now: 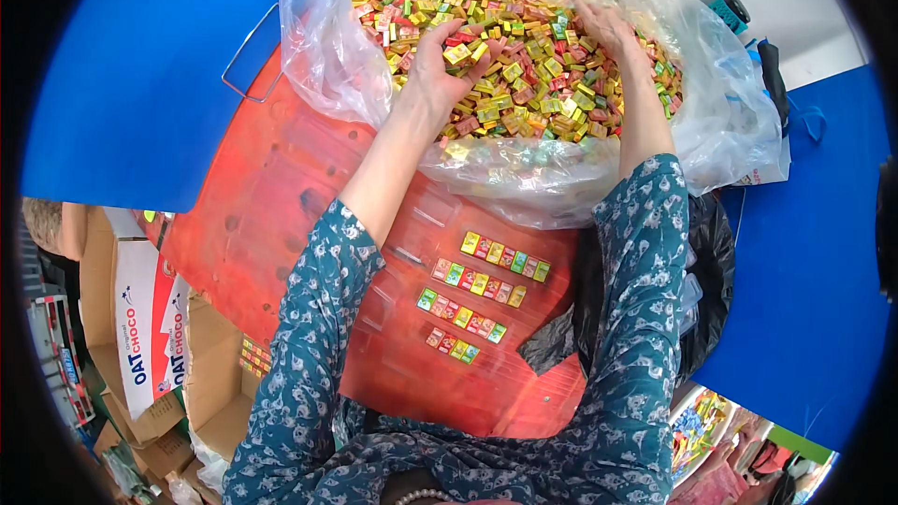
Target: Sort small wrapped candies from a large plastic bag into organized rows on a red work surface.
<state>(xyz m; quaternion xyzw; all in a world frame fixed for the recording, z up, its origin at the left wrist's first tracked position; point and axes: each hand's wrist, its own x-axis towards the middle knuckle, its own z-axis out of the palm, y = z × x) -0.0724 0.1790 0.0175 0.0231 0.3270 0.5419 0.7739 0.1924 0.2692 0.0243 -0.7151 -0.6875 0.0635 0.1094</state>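
A clear plastic bag (323,56) lies spread wide at the far side, filled with small wrapped candies (524,84) in yellow, red, pink and green. My left hand (441,65) is over the left part of the heap, palm turned up, its fingers curled around a few candies (457,53). Farther right, my right hand (608,30) reaches into the heap with its fingers apart, the tips partly hidden among the candies. Nearer to me, several short rows of candies (478,282) lie side by side on a worn red board (271,196), between my forearms.
A black plastic bag (706,290) stands by my right forearm. Open cardboard boxes (215,355) are at the lower left. Blue surfaces (122,65) flank the red board, with a wire handle (245,56) at its far left. A teal roll (728,13) is behind the bag.
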